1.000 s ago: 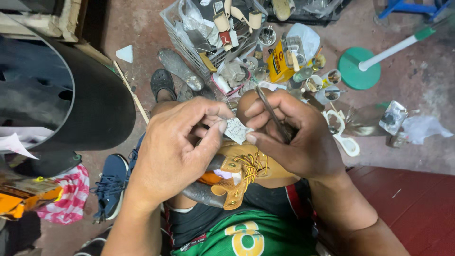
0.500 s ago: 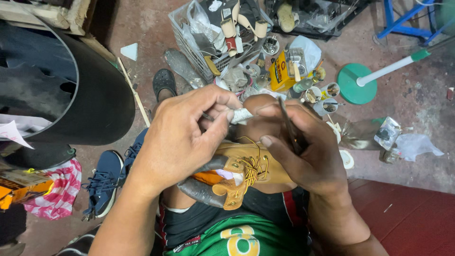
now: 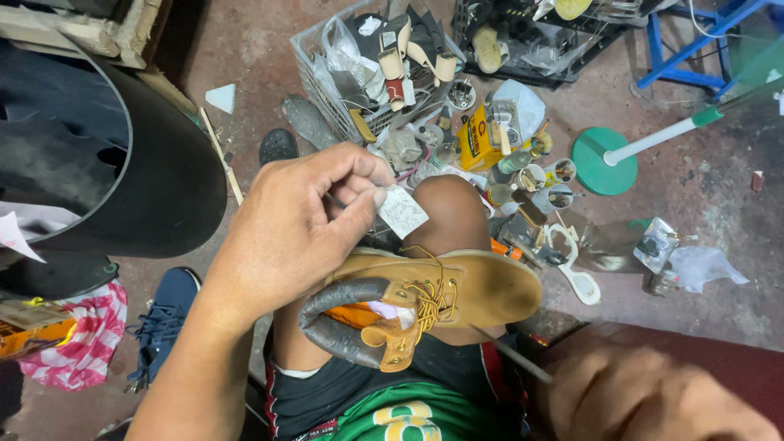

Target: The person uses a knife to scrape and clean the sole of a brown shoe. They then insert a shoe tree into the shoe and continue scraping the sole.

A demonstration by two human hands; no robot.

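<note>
Pinched between thumb and fingertips of the left hand point(image 3: 298, 233) is a small white paper tag point(image 3: 403, 212), held up just above the tan lace-up boot point(image 3: 441, 294) that lies on its side across the person's lap, toe to the right, dark padded collar to the left. Low at the right, well apart from the tag, the blurred right hand point(image 3: 653, 400) seems closed on a thin metal tool point(image 3: 510, 358), though I cannot tell for sure; its tip points up-left toward the boot's sole edge, so the left hand is much nearer the laces.
</note>
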